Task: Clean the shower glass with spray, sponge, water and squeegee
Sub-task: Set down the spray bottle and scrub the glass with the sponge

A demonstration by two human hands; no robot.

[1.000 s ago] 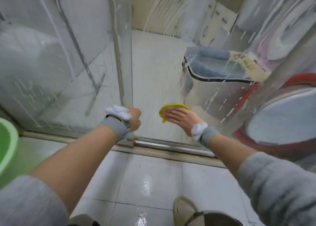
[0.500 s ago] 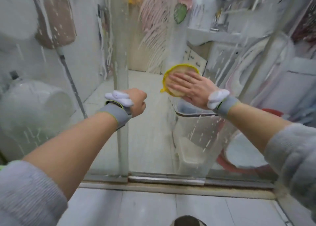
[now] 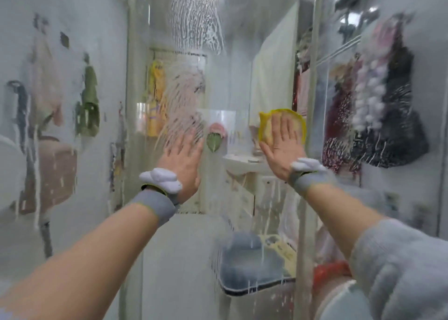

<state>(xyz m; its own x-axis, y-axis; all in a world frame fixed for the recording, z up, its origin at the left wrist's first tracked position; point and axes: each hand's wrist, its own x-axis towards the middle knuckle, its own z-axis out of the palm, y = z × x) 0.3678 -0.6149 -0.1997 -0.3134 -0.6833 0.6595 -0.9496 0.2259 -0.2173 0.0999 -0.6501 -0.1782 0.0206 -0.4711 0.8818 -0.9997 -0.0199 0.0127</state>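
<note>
Soapy streaks cover the shower glass [image 3: 194,23] where the right hand [image 3: 282,147] presses a yellow sponge [image 3: 266,125] flat, left hand [image 3: 181,159] spread alongside: scrubbing step, probably rinsing next.

Seen from the head view, the right hand [image 3: 283,150] presses a round yellow sponge [image 3: 282,125] flat against the soapy shower glass [image 3: 194,28], fingers straight and pointing up. The left hand [image 3: 183,160] lies open on the glass beside it, palm flat. Both wrists wear grey bands [image 3: 155,205]. White foam streaks [image 3: 179,101] run down the pane.
</note>
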